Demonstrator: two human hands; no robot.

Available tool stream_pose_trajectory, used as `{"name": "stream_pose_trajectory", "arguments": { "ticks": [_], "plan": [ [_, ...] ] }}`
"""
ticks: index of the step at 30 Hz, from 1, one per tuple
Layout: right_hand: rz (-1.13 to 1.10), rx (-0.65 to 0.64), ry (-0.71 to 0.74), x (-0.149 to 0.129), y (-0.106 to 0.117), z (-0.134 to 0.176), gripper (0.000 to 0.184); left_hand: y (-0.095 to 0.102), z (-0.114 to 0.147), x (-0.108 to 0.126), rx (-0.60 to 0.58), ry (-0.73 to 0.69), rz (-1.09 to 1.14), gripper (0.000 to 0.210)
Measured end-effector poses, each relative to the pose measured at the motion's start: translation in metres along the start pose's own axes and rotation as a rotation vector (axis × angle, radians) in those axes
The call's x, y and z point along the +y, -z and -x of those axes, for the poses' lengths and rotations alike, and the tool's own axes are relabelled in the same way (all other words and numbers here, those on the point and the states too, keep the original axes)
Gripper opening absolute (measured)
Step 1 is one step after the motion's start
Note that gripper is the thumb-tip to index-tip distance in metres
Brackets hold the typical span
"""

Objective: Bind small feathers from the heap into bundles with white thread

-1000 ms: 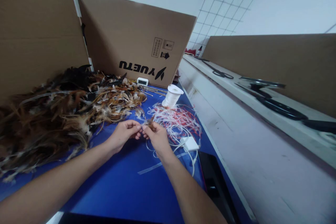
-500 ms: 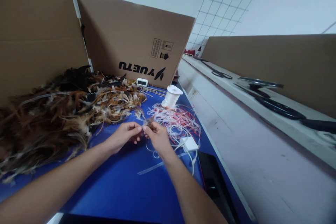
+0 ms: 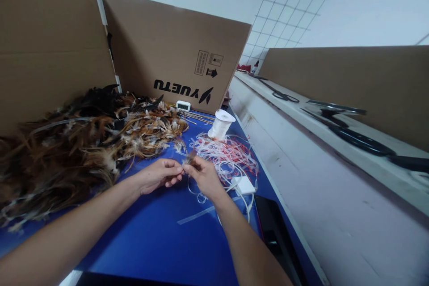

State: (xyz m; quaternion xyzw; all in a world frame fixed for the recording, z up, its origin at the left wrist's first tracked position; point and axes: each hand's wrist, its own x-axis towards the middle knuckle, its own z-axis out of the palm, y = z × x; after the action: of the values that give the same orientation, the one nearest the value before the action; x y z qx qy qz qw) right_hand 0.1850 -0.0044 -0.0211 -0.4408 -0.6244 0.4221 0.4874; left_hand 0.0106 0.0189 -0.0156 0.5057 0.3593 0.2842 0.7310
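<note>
My left hand and my right hand meet fingertip to fingertip over the blue table. A small brown-and-grey feather sticks up from the pinched fingers of my right hand. My left thumb and forefinger pinch close beside its lower end; whatever sits between them is too small to make out. Left of my hands spreads a big heap of brown, black and cream feathers. Just beyond my right hand lies a tangle of clear and red strips, with a white spool standing behind it.
A cardboard box wall rises behind the feathers. On the right ledge lie scissors and a black-handled tool. A white box with a cable, a small digital display and thin sticks are on the table.
The whole view has shifted slightly. My hands stay together, and the feather in my right fingers now stands more upright and shows more plainly.
</note>
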Motion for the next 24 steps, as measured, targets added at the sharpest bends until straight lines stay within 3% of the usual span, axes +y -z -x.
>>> {"name": "stream_pose_trajectory", "arguments": {
  "ticks": [11, 18, 24],
  "plan": [
    [-0.093, 0.078, -0.118, -0.001, -0.004, -0.002, 0.019, 0.005, -0.005, 0.004, 0.194, -0.216, -0.113, 0.035],
    [0.084, 0.052, -0.099, 0.009, -0.008, 0.001, 0.016, 0.027, 0.002, 0.007, 0.344, -0.272, -0.04, 0.034],
    [0.241, 0.045, -0.104, 0.012, -0.011, 0.004, 0.009, 0.045, 0.01, 0.005, 0.446, -0.364, -0.114, 0.032]
  ]
}}
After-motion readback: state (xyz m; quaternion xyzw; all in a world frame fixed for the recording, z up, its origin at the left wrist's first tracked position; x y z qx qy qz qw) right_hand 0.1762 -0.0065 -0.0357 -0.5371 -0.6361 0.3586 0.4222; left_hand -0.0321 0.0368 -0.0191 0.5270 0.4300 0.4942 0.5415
